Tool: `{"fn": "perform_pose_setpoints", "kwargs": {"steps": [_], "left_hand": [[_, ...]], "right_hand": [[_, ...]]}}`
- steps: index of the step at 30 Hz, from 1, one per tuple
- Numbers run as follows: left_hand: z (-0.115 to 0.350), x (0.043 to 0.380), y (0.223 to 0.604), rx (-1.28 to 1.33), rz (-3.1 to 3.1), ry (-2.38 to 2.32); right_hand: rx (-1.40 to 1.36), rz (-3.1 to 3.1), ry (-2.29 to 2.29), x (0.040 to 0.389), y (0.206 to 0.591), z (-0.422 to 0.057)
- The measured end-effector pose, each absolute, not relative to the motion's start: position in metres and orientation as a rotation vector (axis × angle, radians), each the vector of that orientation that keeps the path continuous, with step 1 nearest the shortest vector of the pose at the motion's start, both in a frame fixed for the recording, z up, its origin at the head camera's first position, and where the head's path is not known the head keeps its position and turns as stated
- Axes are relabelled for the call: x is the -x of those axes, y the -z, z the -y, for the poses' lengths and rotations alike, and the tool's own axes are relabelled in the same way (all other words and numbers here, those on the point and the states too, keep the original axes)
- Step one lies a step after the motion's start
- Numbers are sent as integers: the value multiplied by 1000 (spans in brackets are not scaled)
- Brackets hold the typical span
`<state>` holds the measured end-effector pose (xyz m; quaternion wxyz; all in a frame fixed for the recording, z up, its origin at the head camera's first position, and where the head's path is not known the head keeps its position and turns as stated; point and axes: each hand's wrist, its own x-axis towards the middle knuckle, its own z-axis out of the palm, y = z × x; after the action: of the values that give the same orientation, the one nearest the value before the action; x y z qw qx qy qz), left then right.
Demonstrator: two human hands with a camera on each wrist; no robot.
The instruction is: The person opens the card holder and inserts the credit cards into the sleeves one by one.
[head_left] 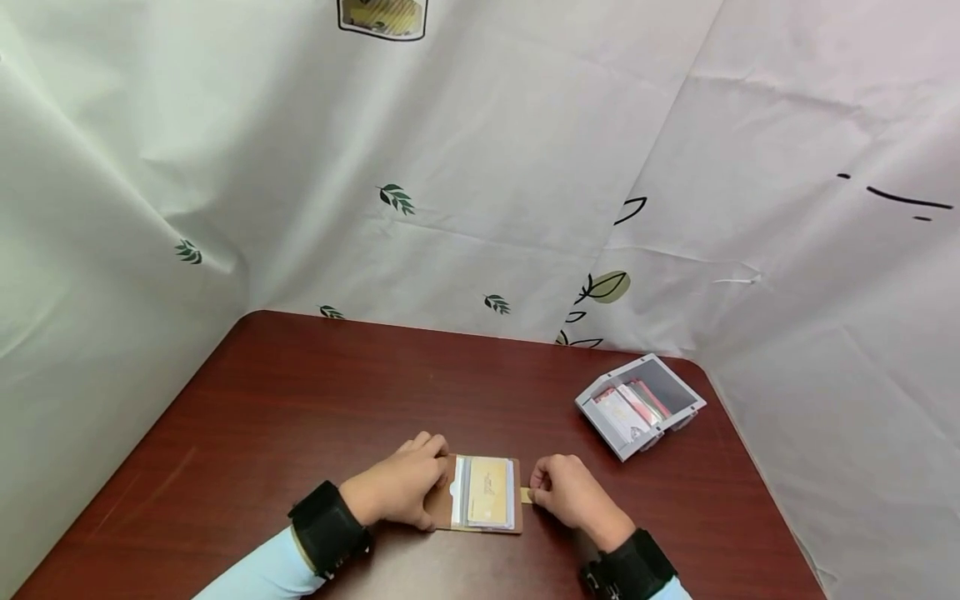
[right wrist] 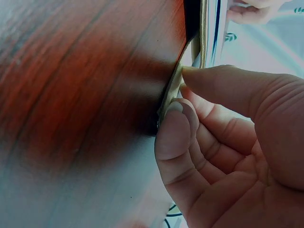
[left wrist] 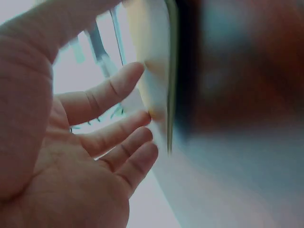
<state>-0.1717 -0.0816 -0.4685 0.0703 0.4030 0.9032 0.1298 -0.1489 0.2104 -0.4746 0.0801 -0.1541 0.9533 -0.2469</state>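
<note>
A person's two bare hands work at an unfolded brown card holder (head_left: 517, 510) lying on a dark red wooden table (head_left: 337, 383); the left hand (head_left: 401, 483), its fingers loose and extended, rests fingertips against the left cover, though blur in the left wrist view obscures where the thumb sits; the right hand (head_left: 573, 493) pinches the holder's short strap (head_left: 526, 496) between thumb and forefinger at the right edge; a yellow card (head_left: 487, 492) shows in the sleeves between them; toward the far right corner, a tilted grey box (head_left: 667, 383) contains several cards (head_left: 628, 412).
</note>
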Motion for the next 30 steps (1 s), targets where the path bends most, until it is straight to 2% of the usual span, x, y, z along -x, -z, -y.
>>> {"fn": "perform_pose_setpoints", "kwargs": {"steps": [13, 30], "left_hand": [[28, 170, 479, -1208, -2764, -365], [25, 167, 481, -1147, -2788, -377]], "right_hand": [[468, -2865, 756, 150, 477, -211], [476, -2856, 764, 151, 475, -213]]}}
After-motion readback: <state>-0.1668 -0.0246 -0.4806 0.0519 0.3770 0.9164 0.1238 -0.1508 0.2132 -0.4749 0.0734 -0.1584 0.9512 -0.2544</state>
